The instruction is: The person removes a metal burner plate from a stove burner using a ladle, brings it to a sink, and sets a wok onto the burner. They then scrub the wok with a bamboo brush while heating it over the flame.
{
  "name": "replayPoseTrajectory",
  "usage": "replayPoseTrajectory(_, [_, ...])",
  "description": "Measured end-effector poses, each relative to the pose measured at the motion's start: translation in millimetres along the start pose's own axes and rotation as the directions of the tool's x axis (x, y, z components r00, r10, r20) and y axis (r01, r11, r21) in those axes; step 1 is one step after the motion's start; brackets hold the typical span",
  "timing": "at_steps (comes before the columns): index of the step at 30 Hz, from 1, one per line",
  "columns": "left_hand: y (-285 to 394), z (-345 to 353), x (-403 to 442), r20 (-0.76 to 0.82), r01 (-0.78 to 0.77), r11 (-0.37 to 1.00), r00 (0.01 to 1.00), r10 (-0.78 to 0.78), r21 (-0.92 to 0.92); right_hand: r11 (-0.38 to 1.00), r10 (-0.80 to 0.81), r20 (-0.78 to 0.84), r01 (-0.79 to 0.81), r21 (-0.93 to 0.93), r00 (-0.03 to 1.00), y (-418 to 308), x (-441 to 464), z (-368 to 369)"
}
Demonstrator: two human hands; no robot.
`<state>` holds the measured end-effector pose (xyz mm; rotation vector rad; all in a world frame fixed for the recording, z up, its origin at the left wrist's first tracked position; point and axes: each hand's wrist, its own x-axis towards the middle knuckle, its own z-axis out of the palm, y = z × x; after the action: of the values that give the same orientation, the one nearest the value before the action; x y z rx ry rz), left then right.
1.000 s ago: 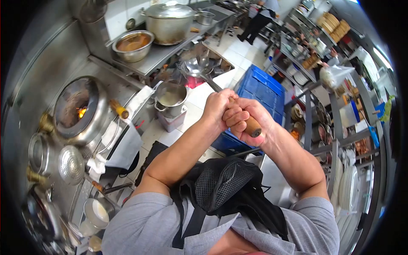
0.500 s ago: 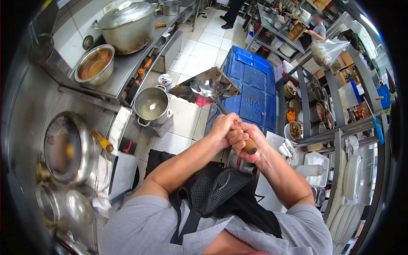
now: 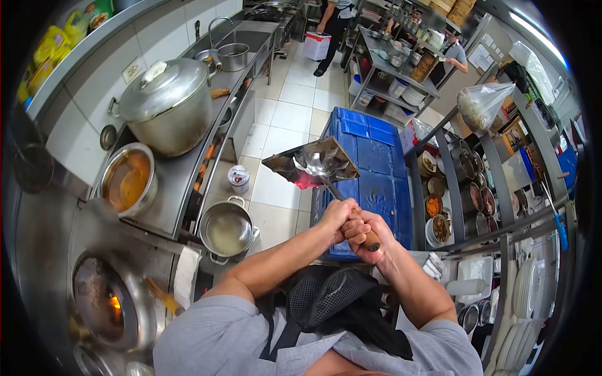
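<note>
Left hand (image 3: 338,217) and right hand (image 3: 370,231) clamped on wooden-handled ladle (image 3: 332,187), bowl (image 3: 318,165) toward eleven o'clock, two-handled pot (image 3: 226,212) at nine o'clock

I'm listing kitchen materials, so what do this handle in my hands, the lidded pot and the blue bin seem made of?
Handle: probably wood, smooth, from its warm brown colour. Lidded pot: metal, perhaps aluminium, dull grey with soft reflections. Blue bin: likely plastic, slightly shiny; its panels look moulded.

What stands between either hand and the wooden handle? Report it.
Nothing visible: the left hand and right hand are wrapped around the wooden handle, no cloth or glove showing between.
</note>
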<state>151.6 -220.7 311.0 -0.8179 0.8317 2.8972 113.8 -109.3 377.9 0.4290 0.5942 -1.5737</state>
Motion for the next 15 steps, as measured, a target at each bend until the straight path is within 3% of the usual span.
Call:
replayPoseTrajectory(4, [50,11,55,-0.029,0.011,1.0,1.0,-0.011,0.008,1.0,0.012,-0.015,-0.012,0.005,1.0,-63,48,12])
replayPoseTrajectory(7, [92,14,117,-0.045,-0.016,0.998,0.999,0.019,0.059,0.994,0.027,-0.016,-0.028,-0.108,1.0,-122,86,32])
replayPoseTrajectory(15, [210,25,250,-0.065,-0.074,0.996,0.995,0.076,0.041,0.997,0.045,0.043,-0.042,-0.068,0.998,-259,186,100])
